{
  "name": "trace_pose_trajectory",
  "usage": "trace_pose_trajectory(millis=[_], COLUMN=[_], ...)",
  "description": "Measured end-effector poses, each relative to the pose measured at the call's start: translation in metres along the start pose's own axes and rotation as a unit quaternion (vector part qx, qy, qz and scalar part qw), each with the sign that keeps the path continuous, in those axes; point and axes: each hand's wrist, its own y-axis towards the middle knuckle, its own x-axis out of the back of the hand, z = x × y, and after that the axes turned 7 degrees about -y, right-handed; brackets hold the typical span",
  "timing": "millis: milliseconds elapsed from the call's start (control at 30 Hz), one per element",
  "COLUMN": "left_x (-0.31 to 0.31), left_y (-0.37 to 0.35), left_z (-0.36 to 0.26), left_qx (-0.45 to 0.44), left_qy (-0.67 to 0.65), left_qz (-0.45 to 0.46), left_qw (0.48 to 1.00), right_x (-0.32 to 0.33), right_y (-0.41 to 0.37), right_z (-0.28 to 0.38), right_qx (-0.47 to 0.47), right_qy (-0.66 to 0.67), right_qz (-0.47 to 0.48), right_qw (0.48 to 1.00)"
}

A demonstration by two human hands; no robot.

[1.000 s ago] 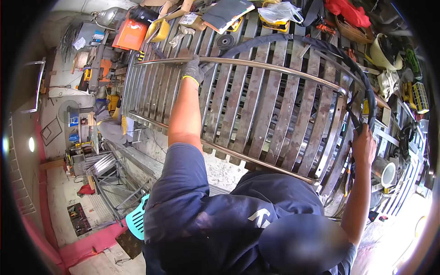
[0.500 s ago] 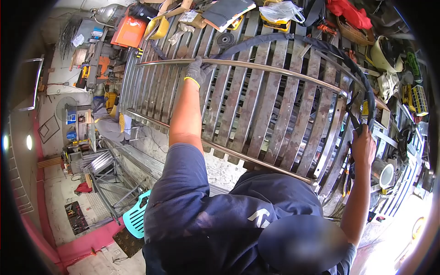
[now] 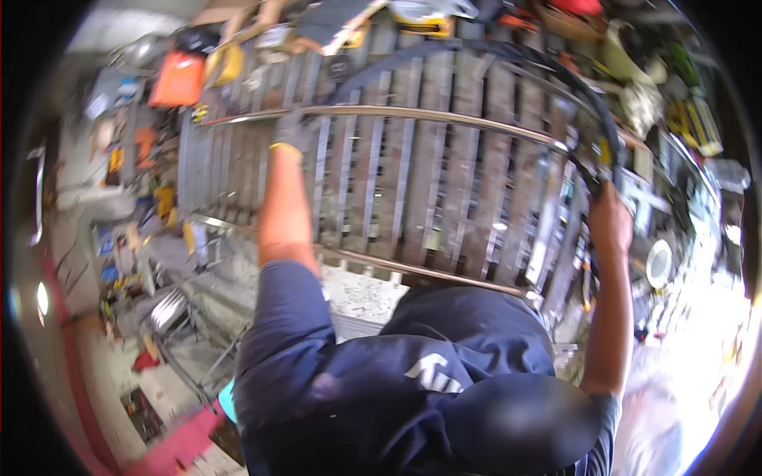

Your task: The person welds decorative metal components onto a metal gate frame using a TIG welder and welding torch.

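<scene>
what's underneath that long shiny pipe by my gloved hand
Under the pipe run brownish slats with gaps between them. The gloved left hand hides one stretch. What lies below the slats is mostly covered and too blurred to name.

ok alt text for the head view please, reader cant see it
Gloved left hand at a long metal tube over a slatted workbench; bare right hand holding a curved, black, hose-like length. An orange container sits near the far left corner; motion blur softens everything.
</scene>
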Motion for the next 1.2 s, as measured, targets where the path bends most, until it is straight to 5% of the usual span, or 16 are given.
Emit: trace_pose_trajectory(millis=[33,67,100,133,900,1200], left_x=[-0.006,-0.016,-0.028,-0.023,-0.021,-0.024], left_y=[0.006,0.015,0.023,0.023,0.042,0.026], left_z=[0.016,0.042,0.065,0.045,0.058,-0.022], left_qx=[0.04,0.158,0.272,0.29,0.283,0.354], left_qy=[-0.075,-0.353,-0.634,-0.66,-0.684,-0.668], left_qz=[0.004,-0.021,-0.106,-0.148,-0.172,-0.195], left_qw=[0.996,0.922,0.716,0.677,0.65,0.624], right_x=[0.0,0.006,0.013,0.018,0.006,0.004], right_y=[-0.002,-0.005,-0.006,-0.008,-0.007,-0.008], right_z=[0.002,0.004,0.008,0.012,0.007,0.009], right_qx=[-0.004,-0.005,-0.019,-0.013,-0.008,-0.001], right_qy=[-0.019,-0.01,-0.007,-0.022,-0.019,-0.03], right_qz=[-0.013,-0.021,0.008,-0.001,-0.009,-0.008], right_qw=[1.0,1.0,1.0,1.0,1.0,1.0])
